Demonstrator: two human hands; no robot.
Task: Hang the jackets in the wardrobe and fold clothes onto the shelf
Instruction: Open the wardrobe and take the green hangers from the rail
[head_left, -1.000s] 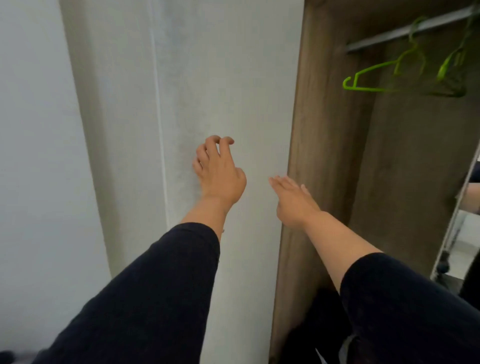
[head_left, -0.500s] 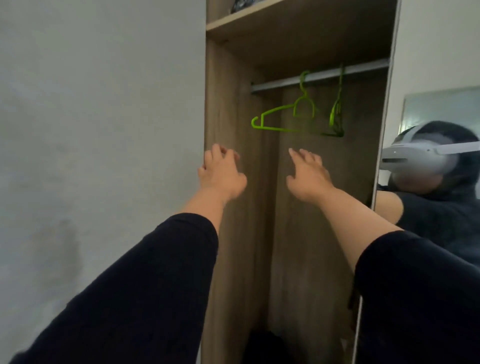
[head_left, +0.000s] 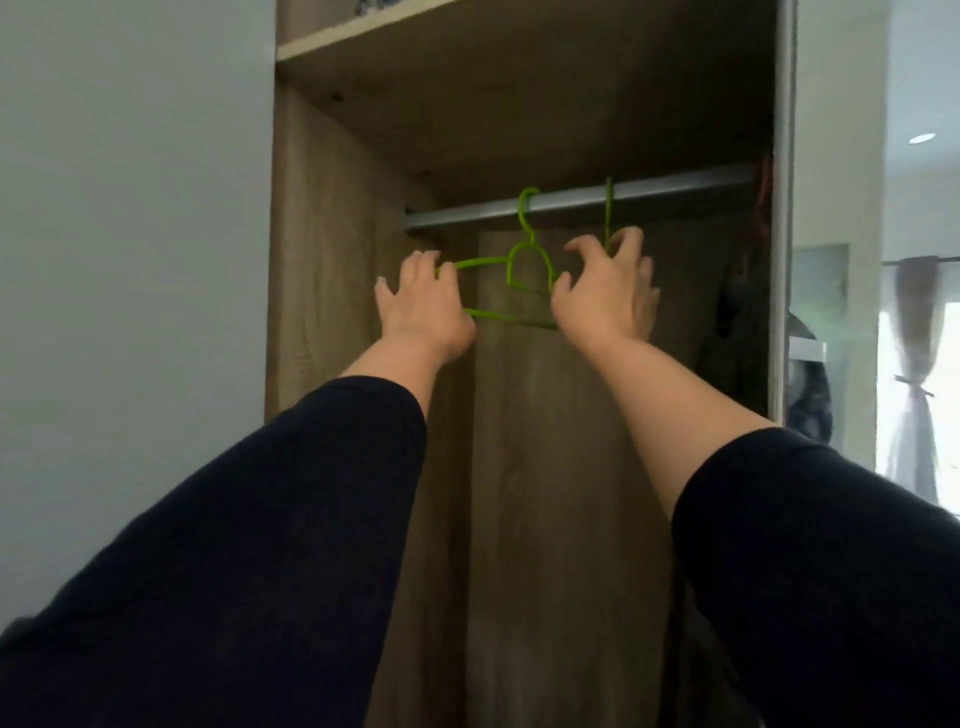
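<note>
- Head view shows us both our arms in black sleeves reaching up into a tall brown wooden wardrobe (head_left: 332, 218).
- We see a grey metal rail (head_left: 649, 193) running across the wardrobe, just under a wooden shelf (head_left: 467, 31).
- A bright green plastic hanger (head_left: 524, 260) hangs from the rail by its hook.
- Our left hand (head_left: 423, 306) is at the left end of this hanger. Its fingers curl around the green arm there, so it seems to hold it.
- Our right hand (head_left: 605, 296) is at the right end of the same hanger. Its fingers are bent like a claw and spread apart. We cannot tell if it has hold of anything.
- A second green hanger (head_left: 608, 213) hangs side-on from the rail, just by our right fingertips.
- Some dark clothes (head_left: 737, 322) hang at the far right of the wardrobe, in shadow.
- A mirror door (head_left: 818, 291) stands at the right edge of the wardrobe.
- A plain pale wall (head_left: 130, 260) is on the left.
- A grey curtain (head_left: 914, 374) hangs by a bright window on the far right.
</note>
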